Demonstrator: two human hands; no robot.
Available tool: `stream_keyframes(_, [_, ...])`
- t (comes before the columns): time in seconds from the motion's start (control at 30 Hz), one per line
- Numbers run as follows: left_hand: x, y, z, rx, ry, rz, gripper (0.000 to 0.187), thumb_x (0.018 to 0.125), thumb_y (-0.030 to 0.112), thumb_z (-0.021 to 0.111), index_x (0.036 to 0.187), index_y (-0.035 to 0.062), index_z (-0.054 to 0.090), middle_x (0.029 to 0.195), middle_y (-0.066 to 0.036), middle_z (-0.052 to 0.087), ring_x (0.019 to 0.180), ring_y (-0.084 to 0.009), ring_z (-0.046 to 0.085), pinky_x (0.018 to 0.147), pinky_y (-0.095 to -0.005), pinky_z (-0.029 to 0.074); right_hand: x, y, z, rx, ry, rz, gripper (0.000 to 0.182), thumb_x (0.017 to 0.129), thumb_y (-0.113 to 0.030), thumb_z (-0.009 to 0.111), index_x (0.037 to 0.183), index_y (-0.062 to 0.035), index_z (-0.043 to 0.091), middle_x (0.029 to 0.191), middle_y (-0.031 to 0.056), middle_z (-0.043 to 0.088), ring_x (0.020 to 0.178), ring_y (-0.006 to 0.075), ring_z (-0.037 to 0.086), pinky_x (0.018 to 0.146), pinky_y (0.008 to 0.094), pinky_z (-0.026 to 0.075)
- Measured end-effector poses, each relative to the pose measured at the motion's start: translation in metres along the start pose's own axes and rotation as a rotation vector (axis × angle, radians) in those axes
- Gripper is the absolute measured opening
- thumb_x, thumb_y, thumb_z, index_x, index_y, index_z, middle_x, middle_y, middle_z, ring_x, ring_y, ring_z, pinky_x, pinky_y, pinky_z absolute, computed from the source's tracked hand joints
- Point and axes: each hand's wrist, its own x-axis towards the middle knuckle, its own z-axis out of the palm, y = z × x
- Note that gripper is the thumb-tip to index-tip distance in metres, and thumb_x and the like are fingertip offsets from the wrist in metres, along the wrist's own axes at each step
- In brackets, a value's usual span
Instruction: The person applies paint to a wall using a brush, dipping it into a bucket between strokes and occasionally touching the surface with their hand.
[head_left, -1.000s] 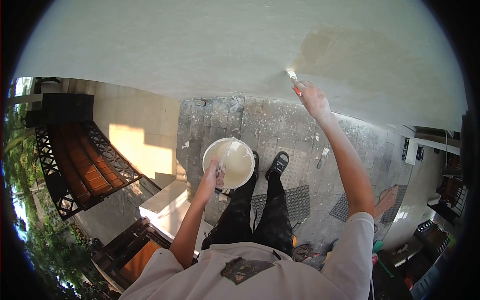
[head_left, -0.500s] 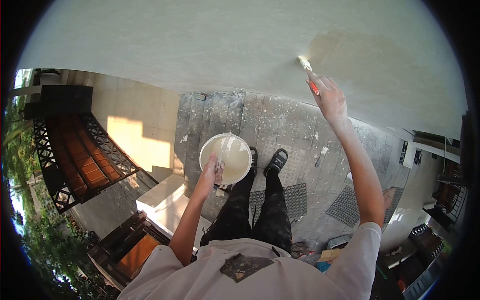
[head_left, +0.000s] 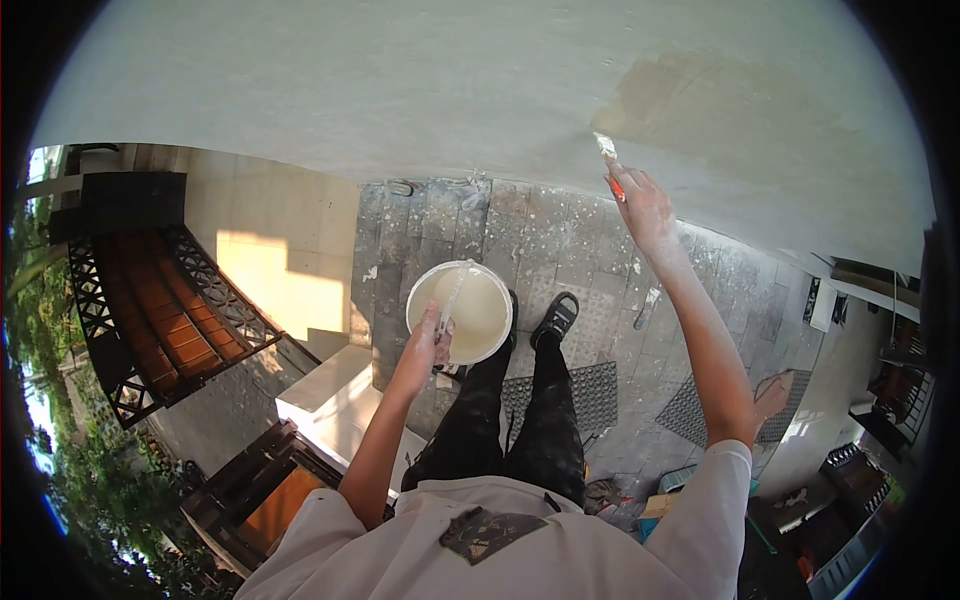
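Note:
My left hand point(head_left: 428, 345) is closed around the handle of a round white bucket point(head_left: 413, 300), which hangs in front of my legs with a pale, creamy liquid inside. Out to the right, my right hand point(head_left: 645, 212) grips a paintbrush point(head_left: 607, 150) by its red-orange handle. White coating covers the bristles, and their tip is right at the wall point(head_left: 400, 90). A darker beige patch point(head_left: 690, 95) spreads on the wall just beyond the brush. Pale smears mark the skin of my right hand and forearm.
Paint spots dot the grey paved floor point(head_left: 575, 240) below the wall. A scraper-like tool point(head_left: 645, 310) lies on it at right. Dark studded mats point(head_left: 590, 395) are by my feet. A white ledge point(head_left: 330, 385) and dark-framed furniture point(head_left: 255, 500) stand at left.
My right hand and the brush have moved down the wall, toward me. The bucket in my left hand has shifted slightly right, and the handle's shadowed contents show more evenly.

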Motion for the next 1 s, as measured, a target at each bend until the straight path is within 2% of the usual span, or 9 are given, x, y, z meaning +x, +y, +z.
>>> stream_keyframes(0.1, [0.001, 0.0, 0.0, 0.025, 0.012, 0.005, 0.053, 0.094, 0.056, 0.028, 0.079, 0.0104, 0.049, 0.055, 0.006, 0.028, 0.047, -0.0067, 0.027, 0.046, -0.0229, 0.025, 0.011, 0.002, -0.002, -0.003, -0.001, 0.018, 0.032, 0.088, -0.019, 0.057, 0.118, -0.0089, 0.055, 0.092, 0.0091, 0.062, 0.089, 0.0251, 0.06, 0.074, 0.0372, 0.05])
stream_keyframes(0.27, [0.004, -0.004, -0.003, -0.019, -0.012, -0.003, 0.052, 0.095, 0.056, 0.029, 0.079, 0.0103, 0.048, 0.055, 0.006, 0.028, 0.045, -0.0064, 0.027, 0.045, -0.0224, 0.025, 0.028, -0.016, -0.061, 0.019, 0.072, -0.003, 0.029, 0.086, -0.016, 0.06, 0.114, -0.0087, 0.059, 0.09, 0.0083, 0.063, 0.083, 0.0248, 0.06, 0.07, 0.0366, 0.048])
stream_keyframes(0.47, [0.006, -0.005, -0.005, -0.044, 0.029, -0.031, 0.051, 0.094, 0.056, 0.029, 0.079, 0.0107, 0.048, 0.055, 0.006, 0.029, 0.045, -0.0061, 0.026, 0.044, -0.0225, 0.025, 0.022, -0.043, -0.117, 0.004, 0.308, -0.064, 0.031, 0.083, -0.011, 0.064, 0.113, -0.0098, 0.06, 0.089, 0.0081, 0.063, 0.078, 0.0227, 0.06, 0.068, 0.0345, 0.048])
stream_keyframes(0.5, [0.006, -0.005, -0.006, -0.038, 0.032, -0.03, 0.051, 0.094, 0.056, 0.029, 0.079, 0.0108, 0.048, 0.055, 0.006, 0.029, 0.045, -0.0061, 0.026, 0.044, -0.0224, 0.025, 0.019, -0.044, -0.117, 0.006, 0.281, -0.051, 0.031, 0.083, -0.012, 0.064, 0.114, -0.0095, 0.059, 0.089, 0.0079, 0.063, 0.08, 0.0229, 0.06, 0.069, 0.0344, 0.048])
stream_keyframes(0.6, [0.006, -0.001, -0.006, -0.021, 0.034, -0.028, 0.052, 0.093, 0.058, 0.03, 0.078, 0.0118, 0.048, 0.055, 0.006, 0.027, 0.046, -0.0062, 0.025, 0.045, -0.0221, 0.024, 0.01, -0.042, -0.101, 0.012, 0.181, -0.026, 0.032, 0.084, -0.015, 0.063, 0.115, -0.009, 0.057, 0.09, 0.0075, 0.063, 0.085, 0.0236, 0.061, 0.072, 0.0347, 0.05])
stream_keyframes(0.77, [0.004, 0.003, -0.001, -0.001, 0.033, -0.038, 0.052, 0.092, 0.061, 0.03, 0.076, 0.0137, 0.046, 0.054, 0.006, 0.024, 0.047, -0.0063, 0.022, 0.048, -0.0214, 0.023, 0.0, -0.003, -0.014, 0.023, -0.022, -0.049, 0.032, 0.088, -0.019, 0.057, 0.118, -0.0093, 0.054, 0.093, 0.0085, 0.063, 0.089, 0.0254, 0.061, 0.073, 0.0377, 0.05])
stream_keyframes(0.87, [0.004, 0.002, -0.003, 0.007, 0.013, -0.034, 0.052, 0.092, 0.061, 0.03, 0.076, 0.0139, 0.046, 0.054, 0.007, 0.024, 0.047, -0.0063, 0.022, 0.048, -0.0214, 0.023, -0.002, 0.019, 0.033, 0.025, -0.074, -0.007, 0.031, 0.09, -0.021, 0.054, 0.118, -0.0094, 0.054, 0.094, 0.0094, 0.062, 0.09, 0.0265, 0.06, 0.074, 0.0388, 0.051])
stream_keyframes(1.0, [0.006, -0.003, -0.008, -0.004, 0.002, -0.005, 0.052, 0.095, 0.055, 0.028, 0.079, 0.0102, 0.048, 0.055, 0.006, 0.027, 0.046, -0.0066, 0.024, 0.045, -0.0232, 0.021, 0.002, 0.024, 0.049, 0.045, -0.007, 0.031, 0.03, 0.09, -0.021, 0.054, 0.118, -0.0103, 0.054, 0.092, 0.009, 0.062, 0.089, 0.0262, 0.061, 0.073, 0.0385, 0.051])
